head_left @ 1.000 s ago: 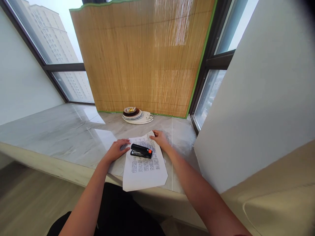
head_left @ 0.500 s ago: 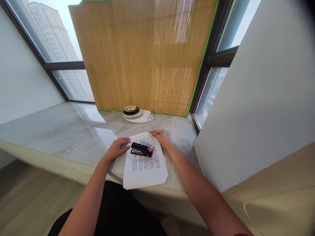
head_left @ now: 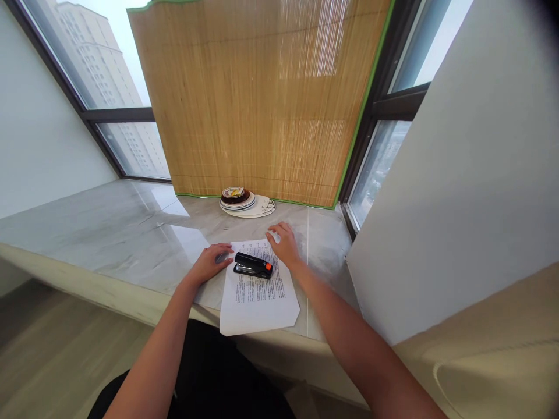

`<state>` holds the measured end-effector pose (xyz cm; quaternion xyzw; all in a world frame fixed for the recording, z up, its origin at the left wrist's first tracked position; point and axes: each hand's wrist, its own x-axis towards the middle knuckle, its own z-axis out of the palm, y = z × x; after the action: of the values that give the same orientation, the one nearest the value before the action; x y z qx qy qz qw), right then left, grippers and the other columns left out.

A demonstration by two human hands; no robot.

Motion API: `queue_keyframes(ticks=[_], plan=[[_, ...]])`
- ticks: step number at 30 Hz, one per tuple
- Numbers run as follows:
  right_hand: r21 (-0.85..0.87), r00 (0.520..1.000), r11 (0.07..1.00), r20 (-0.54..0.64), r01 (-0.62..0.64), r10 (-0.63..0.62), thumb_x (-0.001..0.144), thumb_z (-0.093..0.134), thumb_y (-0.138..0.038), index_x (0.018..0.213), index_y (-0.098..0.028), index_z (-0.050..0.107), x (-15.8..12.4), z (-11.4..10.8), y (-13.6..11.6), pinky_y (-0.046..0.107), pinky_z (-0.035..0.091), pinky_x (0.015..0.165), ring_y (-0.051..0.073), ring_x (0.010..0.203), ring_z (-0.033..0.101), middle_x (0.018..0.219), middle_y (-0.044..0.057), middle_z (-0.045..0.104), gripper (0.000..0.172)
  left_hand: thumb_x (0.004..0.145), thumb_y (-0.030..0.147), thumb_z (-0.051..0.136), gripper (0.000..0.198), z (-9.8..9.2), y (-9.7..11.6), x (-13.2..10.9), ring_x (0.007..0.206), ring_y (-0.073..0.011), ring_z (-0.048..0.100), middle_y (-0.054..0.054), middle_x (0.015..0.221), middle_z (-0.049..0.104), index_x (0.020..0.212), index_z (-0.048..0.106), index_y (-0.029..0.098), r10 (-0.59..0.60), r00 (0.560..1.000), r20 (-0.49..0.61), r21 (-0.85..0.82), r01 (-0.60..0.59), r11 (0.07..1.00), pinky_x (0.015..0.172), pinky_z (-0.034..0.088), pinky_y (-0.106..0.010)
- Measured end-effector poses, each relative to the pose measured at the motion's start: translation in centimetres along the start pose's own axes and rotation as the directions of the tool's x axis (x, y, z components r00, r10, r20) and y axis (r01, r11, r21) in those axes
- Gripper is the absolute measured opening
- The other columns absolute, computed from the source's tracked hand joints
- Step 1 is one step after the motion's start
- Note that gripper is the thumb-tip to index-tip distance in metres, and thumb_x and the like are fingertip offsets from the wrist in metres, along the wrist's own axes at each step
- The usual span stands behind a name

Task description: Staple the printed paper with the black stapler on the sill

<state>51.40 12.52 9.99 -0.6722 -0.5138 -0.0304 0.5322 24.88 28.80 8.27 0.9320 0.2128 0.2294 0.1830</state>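
Printed paper point(head_left: 262, 314) lies on the marble sill, its near end jutting past the front edge and one near corner angled off. On it rests a black stapler point(head_left: 253, 265) with an orange mark at its right end. At the paper's left edge is my left hand point(head_left: 210, 263), fingers apart, its fingertips touching the sheet near the stapler. My right hand point(head_left: 283, 244) hovers by the far right corner of the paper, fingers apart and curved, with nothing seen in it.
Behind the paper, a stack of plates point(head_left: 238, 201) stands by the window on the sill point(head_left: 131, 233). A bamboo blind point(head_left: 262, 105) with green edging hangs over the glass. A white wall point(head_left: 437, 203) closes off the right side.
My right hand has lifted off the paper's far right corner and moved slightly up and away. My left hand, the stapler and the paper stay in place.
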Motion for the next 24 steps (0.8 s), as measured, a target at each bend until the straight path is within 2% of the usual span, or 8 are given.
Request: queue_keyframes(ticks=[2,4,7,9,11,15,20,24], plan=[[-0.024,0.979,0.984,0.111,0.174,-0.171,0.1,0.063,-0.037,0.094,-0.021,0.074,-1.0,-0.6,-2.3,0.039,0.048,0.101,0.024,0.105,0.062,0.101,0.008,0.07,0.02,0.097,0.053,0.06,0.039,0.0,0.0,0.1,0.131,-0.0307,0.065,-0.008,0.138,0.072,0.123,0.077,0.028,0.012,1.0,-0.002,-0.004,-0.012,1.0,0.117,0.045,-0.052],[0.003,0.91,0.959,0.316,0.282,-0.269,0.1,0.066,-0.043,0.104,-0.022,0.072,-2.1,-1.0,-4.2,0.036,0.05,0.097,0.023,0.107,0.062,0.107,0.008,0.07,0.022,0.099,0.049,0.057,0.037,0.1,0.0,0.1,0.131,-0.0301,0.064,-0.007,0.139,0.072,0.122,0.078,0.03,0.015,1.0,0.004,0.008,-0.015,1.0,0.117,0.045,-0.052],[-0.077,0.793,0.94,0.563,0.333,-0.235,0.09,0.078,-0.048,0.127,-0.022,0.065,-3.6,-0.6,-5.4,0.036,0.051,0.09,0.026,0.11,0.064,0.118,0.01,0.07,0.047,0.098,0.05,0.059,0.036,0.2,0.0,0.0,0.133,-0.0304,0.063,-0.007,0.14,0.071,0.119,0.08,0.031,0.006,1.0,0.015,0.047,-0.007,0.999,0.117,0.045,-0.053],[-0.166,0.763,0.924,0.623,0.344,-0.172,0.09,0.079,-0.042,0.131,-0.02,0.063,-4.0,0.1,-5.3,0.037,0.051,0.089,0.028,0.107,0.065,0.117,0.011,0.072,0.049,0.096,0.052,0.063,0.038,0.3,0.0,-0.1,0.136,-0.0313,0.061,-0.007,0.143,0.07,0.123,0.078,0.031,0.003,1.0,0.021,0.069,-0.004,0.998,0.118,0.044,-0.054],[-0.179,0.761,0.912,0.622,0.368,-0.185,0.094,0.074,-0.033,0.135,-0.019,0.062,-4.0,0.8,-5.0,0.038,0.05,0.093,0.028,0.11,0.064,0.118,0.011,0.073,0.045,0.095,0.052,0.063,0.039,0.3,-0.1,-0.1,0.137,-0.0316,0.06,-0.007,0.145,0.069,0.125,0.077,0.031,-0.004,1.0,0.015,0.078,0.003,0.997,0.117,0.045,-0.054],[-0.116,0.773,0.908,0.575,0.402,-0.269,0.099,0.071,-0.03,0.151,-0.02,0.054,-3.8,1.7,-4.4,0.039,0.047,0.104,0.026,0.118,0.06,0.125,0.01,0.072,0.056,0.098,0.05,0.054,0.041,0.3,-0.4,0.2,0.133,-0.0309,0.064,-0.008,0.142,0.071,0.123,0.078,0.028,-0.016,1.0,-0.003,0.055,0.016,0.998,0.116,0.048,-0.054],[-0.034,0.809,0.951,0.535,0.308,-0.243,0.097,0.074,-0.031,0.149,-0.022,0.059,-3.4,2.0,-3.8,0.039,0.047,0.107,0.026,0.121,0.06,0.129,0.01,0.073,0.054,0.1,0.05,0.051,0.042,0.3,-0.4,0.5,0.129,-0.0303,0.067,-0.008,0.137,0.074,0.119,0.08,0.027,0.008,1.0,0.011,0.003,-0.008,1.0,0.116,0.049,-0.053],[0.059,0.897,0.989,0.417,0.132,-0.145,0.109,0.055,-0.033,0.129,-0.024,0.071,-2.6,1.6,-3.3,0.036,0.046,0.106,0.021,0.114,0.063,0.121,0.006,0.075,0.027,0.1,0.046,0.05,0.041,0.3,-0.4,0.4,0.131,-0.0301,0.065,-0.006,0.139,0.073,0.122,0.08,0.028,0.007,1.0,0.014,0.007,-0.007,1.0,0.116,0.048,-0.054]])
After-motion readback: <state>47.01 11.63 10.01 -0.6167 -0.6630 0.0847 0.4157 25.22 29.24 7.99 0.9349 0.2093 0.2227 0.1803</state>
